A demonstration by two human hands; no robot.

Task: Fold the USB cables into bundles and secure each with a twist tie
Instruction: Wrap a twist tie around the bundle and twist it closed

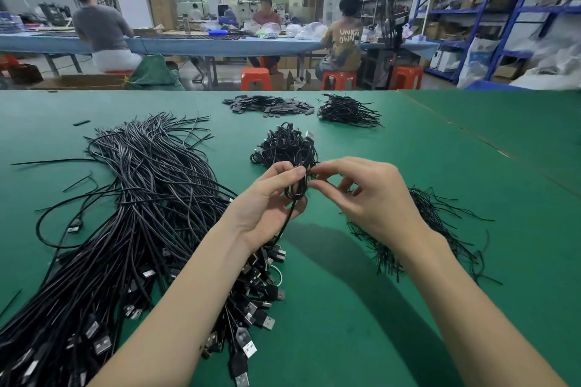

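Holding the folded cable (295,188) above the desk's (471,166) middle, the left hand (267,201) pinches its loops while the right hand (371,195) nips what seems a tie at the top. Best keep the loops tight and twist the tie snug at mid-bundle, so nothing springs loose.

a green table (361,308) fills the lower view. on its left lies a large heap of loose black usb cables (132,214), plugs toward the near edge. near the middle sits a pile of bundled cables (284,144). to the right lies a spread of thin black twist ties (440,229). at the far edge rest a flat pile of small dark pieces (270,105) and another tie heap (347,111).
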